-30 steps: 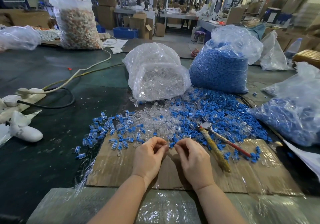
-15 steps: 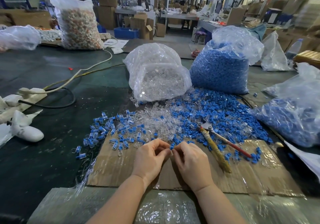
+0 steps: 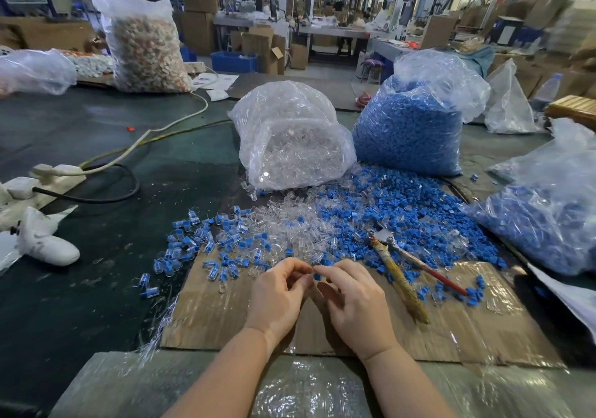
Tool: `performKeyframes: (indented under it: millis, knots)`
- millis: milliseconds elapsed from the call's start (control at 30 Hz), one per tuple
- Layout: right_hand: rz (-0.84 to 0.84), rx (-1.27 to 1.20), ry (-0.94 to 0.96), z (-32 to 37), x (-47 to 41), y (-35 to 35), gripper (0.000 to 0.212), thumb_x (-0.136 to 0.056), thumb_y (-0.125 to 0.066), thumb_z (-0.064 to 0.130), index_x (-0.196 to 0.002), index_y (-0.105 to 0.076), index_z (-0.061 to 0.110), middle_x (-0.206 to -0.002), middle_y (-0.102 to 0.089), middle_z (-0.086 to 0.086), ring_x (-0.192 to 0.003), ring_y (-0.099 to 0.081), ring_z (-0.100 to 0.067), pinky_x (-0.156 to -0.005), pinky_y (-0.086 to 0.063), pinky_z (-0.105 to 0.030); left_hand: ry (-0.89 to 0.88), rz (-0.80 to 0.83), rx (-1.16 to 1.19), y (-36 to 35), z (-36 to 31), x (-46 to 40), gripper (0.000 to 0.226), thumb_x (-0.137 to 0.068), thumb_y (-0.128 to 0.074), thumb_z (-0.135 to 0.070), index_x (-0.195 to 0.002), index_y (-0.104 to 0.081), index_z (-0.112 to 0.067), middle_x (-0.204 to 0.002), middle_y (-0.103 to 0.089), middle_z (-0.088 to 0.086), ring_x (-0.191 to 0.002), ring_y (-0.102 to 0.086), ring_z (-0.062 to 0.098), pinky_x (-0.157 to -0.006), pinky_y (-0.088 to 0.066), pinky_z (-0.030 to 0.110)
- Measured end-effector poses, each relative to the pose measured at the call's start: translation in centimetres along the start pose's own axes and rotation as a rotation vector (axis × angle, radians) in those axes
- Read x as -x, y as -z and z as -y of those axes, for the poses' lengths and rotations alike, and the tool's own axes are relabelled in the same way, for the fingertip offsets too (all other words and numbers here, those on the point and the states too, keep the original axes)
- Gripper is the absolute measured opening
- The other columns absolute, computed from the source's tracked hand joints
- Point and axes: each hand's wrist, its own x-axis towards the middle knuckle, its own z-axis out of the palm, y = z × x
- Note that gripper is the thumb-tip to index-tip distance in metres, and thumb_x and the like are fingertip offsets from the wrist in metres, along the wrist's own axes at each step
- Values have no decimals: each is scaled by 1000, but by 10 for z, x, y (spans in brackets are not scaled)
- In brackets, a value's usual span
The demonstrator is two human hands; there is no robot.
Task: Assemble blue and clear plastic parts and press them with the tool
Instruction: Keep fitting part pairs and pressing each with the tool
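Note:
My left hand and my right hand meet fingertip to fingertip over the taped cardboard sheet. The left fingers pinch a small clear plastic part. The right fingers pinch a small blue part. Beyond them lies a spread of loose clear parts and loose blue parts. Assembled blue-and-clear pieces are scattered to the left. The pliers-like tool, with one wrapped handle and one red handle, lies on the cardboard to the right of my right hand.
A clear bag of clear parts and a bag of blue parts stand behind the pile. Another bag of blue parts lies at the right. A cable and a power strip lie left, with white cloth.
Both hands have lifted slightly and drawn closer, fingertips now nearly touching, with a blue part showing at the right fingertips. The tool and piles have not moved.

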Motion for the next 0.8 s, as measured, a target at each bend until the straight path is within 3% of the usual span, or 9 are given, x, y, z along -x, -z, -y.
performKeyframes:
  millis: [133, 267, 500, 600, 700, 800]
  knots:
    - [5, -7, 4, 2, -1, 1, 34, -86, -47, 39, -93, -72, 16, -82, -62, 3, -74, -60, -17, -62, -53, -31, -8, -7, -32, 0, 0, 0, 20, -87, -61, -8, -82, -64, -27, -77, -67, -7, -72, -61, -2, -68, -48, 8]
    - [-11, 21, 8, 0, -1, -1, 20, -81, -63, 31, -91, -72, 16, -80, -62, 2, -73, -60, -17, -61, -53, -30, -9, -8, -56, 0, 0, 0, 15, -87, -61, -9, -85, -65, -23, -76, -66, -7, -71, -60, -2, -67, -48, 8]
    - [9, 33, 16, 0, -1, -1, 22, -81, -62, 33, -90, -71, 16, -81, -62, 3, -73, -60, -17, -61, -52, -27, 8, -31, -39, -1, 1, -1, 8, -84, -66, -11, -84, -67, -19, -75, -67, -5, -70, -61, 1, -68, -51, 13]
    - [14, 43, 11, -2, 0, -3, 16, -76, -74, 22, -90, -71, 15, -82, -62, 2, -75, -61, -18, -64, -51, -26, 37, -37, -19, -2, 1, -2, 9, -82, -68, -10, -81, -67, -18, -74, -68, -2, -72, -63, 7, -70, -53, 18]
    - [-18, 52, -39, -3, -1, -2, 26, -70, -79, 12, -94, -70, 11, -86, -64, 0, -80, -62, -21, -72, -53, -34, 56, -38, -10, -1, 0, -3, 10, -82, -68, -9, -79, -66, -18, -75, -68, 1, -74, -63, 11, -69, -52, 16]
    - [-89, 179, -142, -9, -1, 4, 31, -72, -79, 16, -101, -68, 8, -95, -66, -5, -89, -62, -26, -82, -49, -43, 76, -66, 22, 0, -1, -6, 12, -81, -68, -7, -77, -65, -18, -73, -66, 0, -67, -59, 6, -61, -45, 7]
